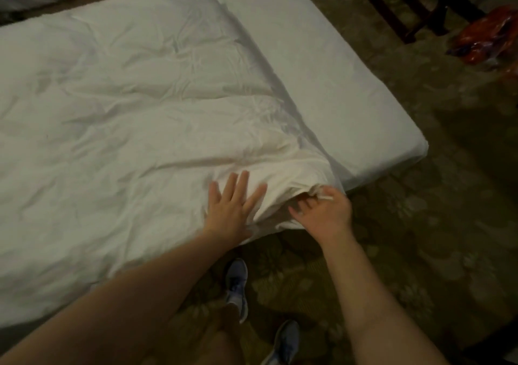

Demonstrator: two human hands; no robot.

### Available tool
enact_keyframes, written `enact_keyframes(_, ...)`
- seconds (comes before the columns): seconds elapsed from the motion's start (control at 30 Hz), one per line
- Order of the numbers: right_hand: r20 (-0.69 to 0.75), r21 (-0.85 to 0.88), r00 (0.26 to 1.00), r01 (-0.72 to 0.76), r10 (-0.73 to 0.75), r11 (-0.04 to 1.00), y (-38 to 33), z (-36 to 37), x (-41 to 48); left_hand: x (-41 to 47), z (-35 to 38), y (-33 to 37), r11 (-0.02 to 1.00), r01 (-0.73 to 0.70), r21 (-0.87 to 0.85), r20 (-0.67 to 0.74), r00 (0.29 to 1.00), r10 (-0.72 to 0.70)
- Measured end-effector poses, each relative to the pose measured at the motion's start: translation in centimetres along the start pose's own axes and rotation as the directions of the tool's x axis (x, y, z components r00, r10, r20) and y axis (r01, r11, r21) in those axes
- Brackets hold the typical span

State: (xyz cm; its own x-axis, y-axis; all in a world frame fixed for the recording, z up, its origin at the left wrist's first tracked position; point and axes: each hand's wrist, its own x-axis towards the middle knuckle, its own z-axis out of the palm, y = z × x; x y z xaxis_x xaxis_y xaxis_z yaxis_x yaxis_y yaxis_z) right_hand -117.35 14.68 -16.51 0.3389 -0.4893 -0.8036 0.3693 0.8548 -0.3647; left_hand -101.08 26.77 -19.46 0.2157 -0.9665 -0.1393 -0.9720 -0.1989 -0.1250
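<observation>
Left hand (pixel 232 210) flat, fingers spread, pressing the duvet (pixel 126 98) near its 5 o'clock end. Right hand (pixel 325 213) at its 3 o'clock, fingers curled on the bunched duvet corner (pixel 311 178), which overhangs the mattress (pixel 350 89) edge. Risk: the grip looks shallow, on loose cover fabric only, so a tug may slip off or drag the duvet toward 6 o'clock onto the carpet (pixel 420 238).
</observation>
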Motion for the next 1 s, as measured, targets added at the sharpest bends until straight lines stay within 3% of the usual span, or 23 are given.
enact_keyframes(0.07, 0.061, 0.092, 0.998, 0.016, -0.022, 0.996, -0.4, 1.7, -0.6, -2.3, 1.0, -2.1, 1.0, 0.02, 0.019, 0.102, 0.995, -0.022)
enact_keyframes(0.13, 0.012, -0.118, 1.0, -0.002, 0.004, 0.993, -1.0, 5.0, -0.3, -2.8, 0.0, -5.0, 0.994, 0.103, -0.026, 0.136, 0.986, -0.099)
enact_keyframes(0.17, -0.042, -0.188, 0.999, -0.027, 0.019, 0.982, -1.8, 7.4, -1.1, -2.3, -1.6, -6.5, 0.986, 0.139, -0.087, 0.066, 0.989, -0.134)
enact_keyframes(0.2, -0.05, -0.394, 0.989, 0.107, -0.138, 0.913, -2.6, 9.3, -2.6, -1.1, -3.4, -8.1, 0.967, 0.183, -0.178, -0.018, 0.982, -0.189)
enact_keyframes(0.23, 0.086, -0.521, 0.942, 0.321, -0.325, 0.791, -3.6, 11.2, -3.7, 0.2, -5.9, -9.8, 0.948, 0.216, -0.234, -0.06, 0.97, -0.236)
enact_keyframes(0.27, 0.172, -0.424, 0.93, 0.368, -0.325, 0.828, -4.9, 13.1, -4.4, 1.4, -8.4, -11.4, 0.931, 0.218, -0.292, -0.143, 0.953, -0.267)
enact_keyframes(0.3, 0.232, -0.248, 0.935, 0.324, -0.269, 0.913, -6.2, 13.6, -4.1, 2.0, -10.4, -12.2, 0.937, 0.177, -0.301, -0.259, 0.93, -0.259)
enact_keyframes(0.33, 0.301, -0.235, 0.905, 0.377, -0.301, 0.896, -6.9, 12.1, -3.3, 2.4, -10.8, -12.6, 0.963, 0.092, -0.254, -0.373, 0.909, -0.185)
enact_keyframes(0.37, 0.249, -0.214, 0.912, 0.381, -0.327, 0.899, -6.7, 9.6, -1.5, 2.5, -9.6, -12.1, 0.986, 0.01, -0.167, -0.365, 0.928, -0.071)
enact_keyframes(0.4, 0.155, -0.24, 0.945, 0.318, -0.287, 0.917, -5.9, 6.8, 0.1, 2.0, -7.9, -10.4, 0.995, -0.068, -0.077, -0.267, 0.963, 0.046)
enact_keyframes(0.43, 0.041, -0.253, 0.971, 0.237, -0.234, 0.938, -4.6, 4.0, 1.6, 1.1, -5.7, -7.8, 0.995, -0.095, -0.036, -0.075, 0.993, 0.092)
enact_keyframes(0.5, -0.127, -0.223, 0.98, 0.123, -0.154, 0.967, -2.2, 0.1, 3.2, -0.7, -1.1, -4.0, 0.998, -0.053, 0.027, 0.22, 0.974, 0.046)
enact_keyframes(0.53, -0.161, -0.233, 0.979, 0.087, -0.127, 0.969, -1.0, -1.0, 3.8, -1.1, 0.2, -2.9, 1.0, 0.001, 0.024, 0.287, 0.958, -0.008)
enact_keyframes(0.63, -0.152, -0.284, 0.987, 0.012, -0.058, 0.959, 1.7, -1.6, 3.7, -1.1, 1.3, -1.9, 0.999, 0.05, 0.013, 0.262, 0.964, -0.052)
enact_keyframes(0.73, -0.085, -0.204, 0.995, 0.025, -0.043, 0.979, 2.8, -0.7, 4.3, -0.9, 1.6, -1.9, 0.996, 0.09, 0.004, 0.252, 0.964, -0.088)
enact_keyframes(0.8, -0.133, -0.222, 0.974, 0.149, -0.181, 0.964, 2.1, 0.2, 5.0, -1.2, 1.3, -1.5, 0.992, 0.086, -0.09, 0.277, 0.959, -0.058)
enact_keyframes(0.9, -0.231, -0.421, 0.842, 0.365, -0.488, 0.83, -1.2, 1.2, 5.7, -1.4, 0.4, -0.7, 0.976, 0.046, -0.212, 0.221, 0.975, 0.002)
enact_keyframes(1.0, -0.264, -0.634, 0.791, 0.289, -0.552, 0.717, -2.7, -0.2, 6.1, -1.9, 0.5, 0.1, 0.977, 0.0, -0.215, 0.248, 0.967, 0.055)
